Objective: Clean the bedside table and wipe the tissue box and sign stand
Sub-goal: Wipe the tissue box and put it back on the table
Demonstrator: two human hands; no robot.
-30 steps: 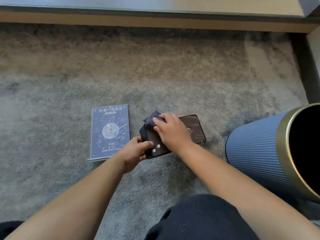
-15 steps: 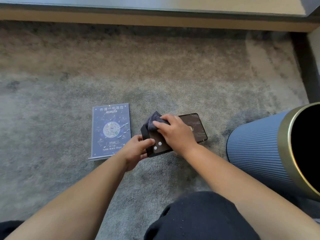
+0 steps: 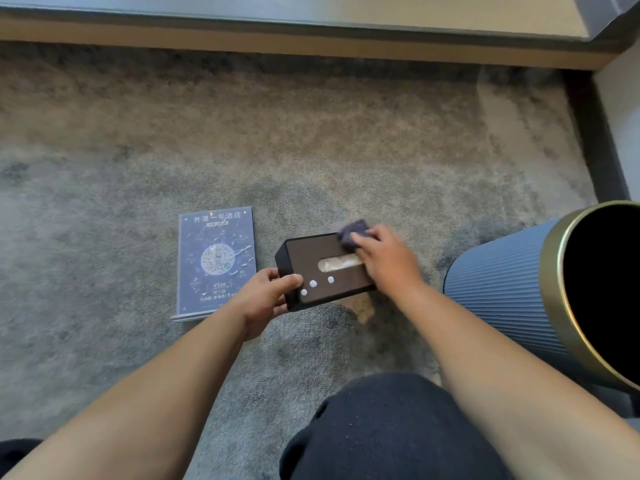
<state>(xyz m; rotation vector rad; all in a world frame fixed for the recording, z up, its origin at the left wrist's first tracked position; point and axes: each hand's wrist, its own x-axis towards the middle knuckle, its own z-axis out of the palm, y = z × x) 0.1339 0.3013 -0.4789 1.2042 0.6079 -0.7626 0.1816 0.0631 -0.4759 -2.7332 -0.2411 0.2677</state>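
Observation:
A dark brown tissue box [image 3: 311,265] with a black edge lies on the grey carpet, its slot showing tissue and three white dots near its front corner. My left hand [image 3: 266,299] grips the box's near left corner. My right hand [image 3: 384,258] presses a dark grey cloth [image 3: 351,233] against the box's far right part. The blue sign stand [image 3: 216,261] lies flat on the carpet just left of the box, untouched.
A blue ribbed bin [image 3: 540,292] with a gold rim lies on its side at the right, close to my right forearm. A wooden ledge [image 3: 277,43] runs along the far edge of the carpet. My dark-trousered knee [image 3: 388,431] is at the bottom.
My right hand has slid the cloth from the box's left end toward its right end, uncovering the tissue slot. My left hand keeps holding the near corner.

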